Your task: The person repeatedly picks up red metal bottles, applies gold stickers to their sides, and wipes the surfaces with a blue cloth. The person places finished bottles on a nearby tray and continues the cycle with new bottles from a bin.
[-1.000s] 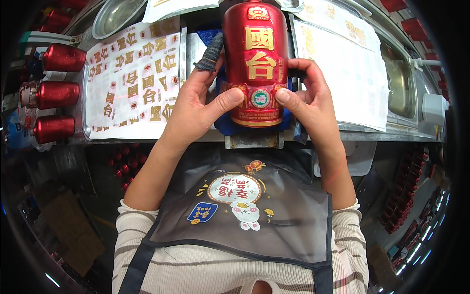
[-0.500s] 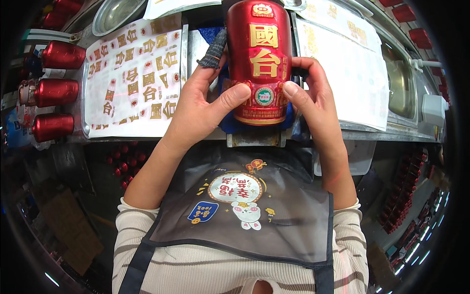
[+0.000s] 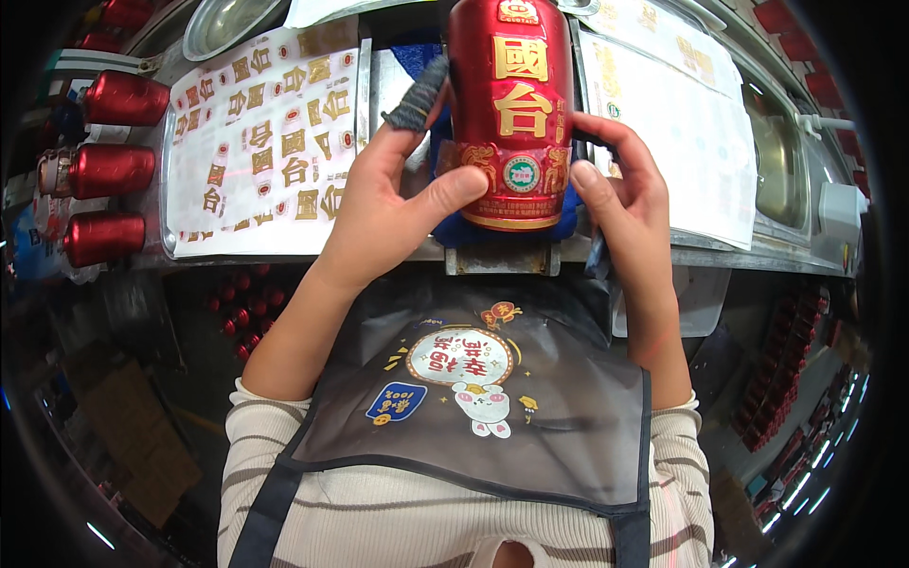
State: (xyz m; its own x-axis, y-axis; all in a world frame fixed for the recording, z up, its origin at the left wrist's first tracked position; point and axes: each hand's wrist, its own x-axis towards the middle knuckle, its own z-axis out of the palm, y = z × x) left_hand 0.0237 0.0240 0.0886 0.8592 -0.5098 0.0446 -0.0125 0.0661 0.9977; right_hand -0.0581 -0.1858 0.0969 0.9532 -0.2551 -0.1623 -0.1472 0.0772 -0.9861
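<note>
A glossy red bottle [image 3: 511, 123] with raised gold characters and a small round green-and-white sticker lies on blue cloth [image 3: 564, 220], its base toward me. My left hand [image 3: 402, 185] grips its left side, thumb on the lower front; a grey knitted cover sits on one finger. At the right side, my right hand [image 3: 625, 185] is curled against the bottle with its index fingertip touching the edge. Its thumb is beside the bottle's lower edge. Something dark shows beneath this hand, too hidden to name.
A sheet of gold character stickers [image 3: 265, 142] lies on the left. Mostly white sticker sheets [image 3: 663, 142] lie on the right, beside a metal basin [image 3: 781, 151]. Several red bottles [image 3: 114, 170] lie at the far left. A metal bracket [image 3: 502, 259] juts from the table's front edge.
The bottle has shifted slightly up and to the right in view. My right thumb has come off its front to the edge; the left thumb still presses on it.
</note>
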